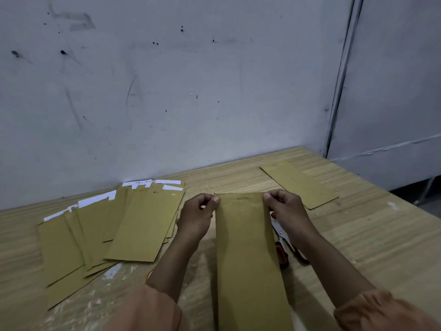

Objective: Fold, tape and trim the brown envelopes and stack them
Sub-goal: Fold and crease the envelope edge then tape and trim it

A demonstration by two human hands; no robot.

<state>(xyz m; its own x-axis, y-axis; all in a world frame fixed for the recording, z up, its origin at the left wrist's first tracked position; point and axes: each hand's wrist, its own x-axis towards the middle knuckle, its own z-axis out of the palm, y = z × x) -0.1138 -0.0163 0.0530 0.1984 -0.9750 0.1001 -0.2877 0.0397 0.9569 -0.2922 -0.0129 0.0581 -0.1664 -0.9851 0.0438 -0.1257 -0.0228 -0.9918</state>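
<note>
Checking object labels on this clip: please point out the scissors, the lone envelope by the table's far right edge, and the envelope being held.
scissors [282, 255]: head view, on the orange handle.
lone envelope [299, 183]: head view, middle of its flat face.
held envelope [245, 247]: head view, middle of its face, below both hands.

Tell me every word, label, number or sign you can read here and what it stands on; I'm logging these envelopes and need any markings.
No text reads clearly.
Dark marks on a white strip at the far end of the fanned pile of envelopes: too small and blurred to read.
Envelope pinched at its far corners by the left hand and right hand: nothing printed shows.
Lone envelope and scissors: none visible.
</note>
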